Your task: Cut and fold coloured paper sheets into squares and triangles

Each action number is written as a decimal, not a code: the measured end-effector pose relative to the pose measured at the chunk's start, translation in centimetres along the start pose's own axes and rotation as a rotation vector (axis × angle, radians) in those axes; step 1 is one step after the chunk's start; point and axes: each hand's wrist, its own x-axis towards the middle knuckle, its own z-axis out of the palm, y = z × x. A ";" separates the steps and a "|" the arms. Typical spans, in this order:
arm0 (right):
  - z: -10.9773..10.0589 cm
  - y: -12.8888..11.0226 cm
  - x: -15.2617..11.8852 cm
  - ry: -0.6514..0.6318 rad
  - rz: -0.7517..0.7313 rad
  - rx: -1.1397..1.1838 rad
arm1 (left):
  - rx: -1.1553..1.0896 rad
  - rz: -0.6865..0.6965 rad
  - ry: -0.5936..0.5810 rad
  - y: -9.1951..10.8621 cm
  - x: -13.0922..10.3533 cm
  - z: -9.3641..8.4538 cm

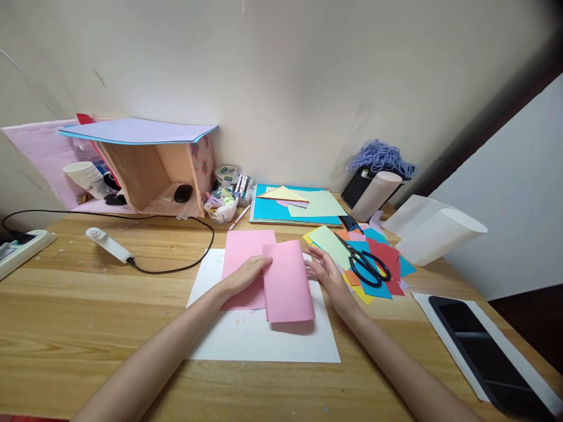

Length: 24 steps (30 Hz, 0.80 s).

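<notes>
A folded sheet of pink paper (289,287) is gripped at its left edge by my left hand (247,274), thumb on top. Its fold bulges on the right side. My right hand (326,272) is beside that fold with fingers spread; whether the fingertips touch the paper is hard to tell. A second pink sheet (246,243) lies flat under my left hand. Beneath both is a white sheet of paper (264,349) with small pen marks. To the right of my right hand, black-handled scissors (369,264) rest on a heap of coloured paper pieces (391,252).
A phone (479,346) lies at the right edge near a curled white sheet (440,234). At the back stand an open box (149,176), a small tub of scraps (222,211) and a paper stack (264,211). A cabled white device (108,245) is left.
</notes>
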 end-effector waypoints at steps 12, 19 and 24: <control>0.2 0.5 -0.4 -0.105 0.274 0.325 | 0.238 0.014 0.061 -0.3 -0.2 2.1; 0.1 0.9 -0.1 -0.104 0.268 0.349 | 0.274 0.029 0.067 -0.8 0.0 2.0; 0.1 0.8 -0.2 -0.082 0.310 0.299 | 0.265 0.069 0.059 -0.9 0.0 2.1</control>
